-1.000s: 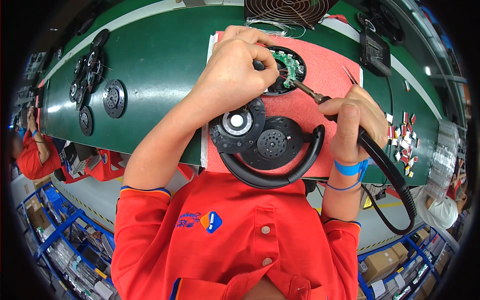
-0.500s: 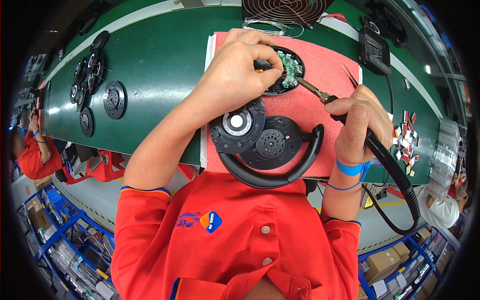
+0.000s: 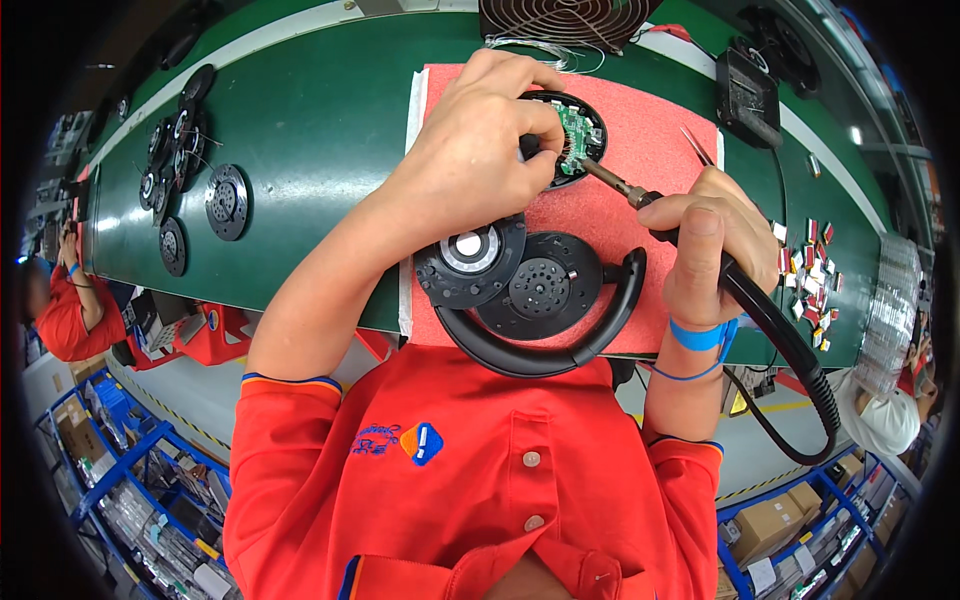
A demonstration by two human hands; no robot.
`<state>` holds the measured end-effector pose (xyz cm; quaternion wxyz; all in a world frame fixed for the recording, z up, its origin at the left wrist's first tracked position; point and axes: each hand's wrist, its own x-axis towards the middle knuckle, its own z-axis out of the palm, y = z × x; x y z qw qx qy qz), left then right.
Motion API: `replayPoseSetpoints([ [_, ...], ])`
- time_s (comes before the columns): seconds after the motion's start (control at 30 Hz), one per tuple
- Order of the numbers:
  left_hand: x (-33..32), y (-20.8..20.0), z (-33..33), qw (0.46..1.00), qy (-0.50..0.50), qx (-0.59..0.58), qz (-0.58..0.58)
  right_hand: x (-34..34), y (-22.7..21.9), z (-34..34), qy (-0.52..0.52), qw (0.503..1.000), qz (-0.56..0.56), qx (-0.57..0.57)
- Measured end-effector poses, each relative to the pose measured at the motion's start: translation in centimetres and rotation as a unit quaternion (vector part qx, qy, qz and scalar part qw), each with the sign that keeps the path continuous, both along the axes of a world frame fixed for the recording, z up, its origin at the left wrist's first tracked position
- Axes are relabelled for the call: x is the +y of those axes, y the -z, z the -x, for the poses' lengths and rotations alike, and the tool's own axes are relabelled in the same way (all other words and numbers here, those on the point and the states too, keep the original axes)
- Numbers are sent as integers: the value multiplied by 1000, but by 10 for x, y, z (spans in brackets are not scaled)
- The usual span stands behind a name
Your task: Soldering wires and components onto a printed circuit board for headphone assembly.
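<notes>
The green circuit board [image 3: 575, 128] sat in its round black housing [image 3: 602, 130] at the upper centre of the frame, and the tip of the soldering iron [image 3: 637, 194] met, or nearly met, its lower edge. Half a second earlier that tip had been farther right. The right hand [image 3: 712, 240], clamped around the iron's handle, had shifted left and slightly down with it. The left hand [image 3: 490, 135] covered the housing's left side, thumb and forefinger together; whether they pinched a wire could not be made out. That hand had dropped a little, hiding more of the silver-ringed black disc [image 3: 470, 277] below. Beside this disc, on the pink mat [image 3: 650, 140], lay a perforated black disc [image 3: 540, 290], with a curved black band [image 3: 560, 362] beneath both.
</notes>
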<state>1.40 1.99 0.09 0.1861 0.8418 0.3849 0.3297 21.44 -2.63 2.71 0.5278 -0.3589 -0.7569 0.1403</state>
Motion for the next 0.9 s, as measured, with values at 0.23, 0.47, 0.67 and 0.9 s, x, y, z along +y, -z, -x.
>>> replayPoseSetpoints([
  [0.23,-2,1,-3,999,-12,20,-31,0,0,3,2,1000,15,-17],
  [0.47,-2,3,-6,998,-16,-9,-52,1,2,3,0,1000,12,-14],
  [0.67,-1,5,-6,998,-19,-14,-62,2,2,3,-5,1000,19,-24],
  [0.9,-1,6,-6,997,-22,-6,-69,2,2,4,-4,1000,20,-22],
])
